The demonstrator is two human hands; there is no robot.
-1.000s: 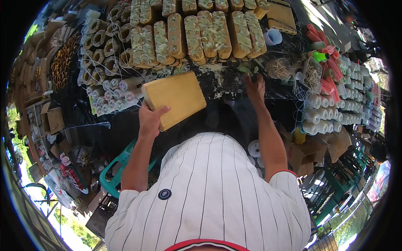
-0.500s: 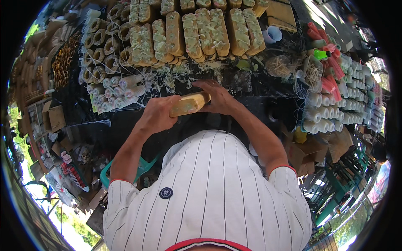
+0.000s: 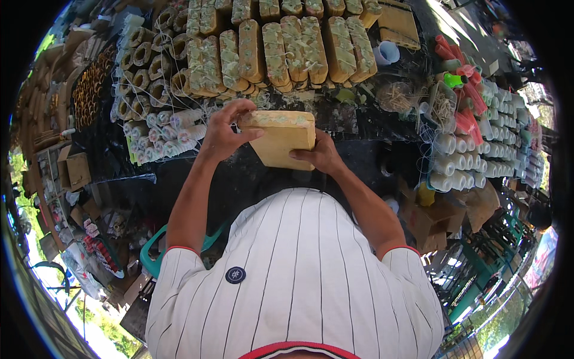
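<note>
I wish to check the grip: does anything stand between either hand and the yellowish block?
Nothing visible does: the right hand grips the yellowish block at its right side, and the left hand has its thumb at the left edge.

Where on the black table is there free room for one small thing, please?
A mostly bare strip of the black table lies between the right hand and the white rolls, before the pale sticks. Behind, yellow blocks stand crowded.

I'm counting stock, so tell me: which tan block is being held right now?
The tan block between the left hand and right hand; the other blocks sit beyond, untouched.
</note>
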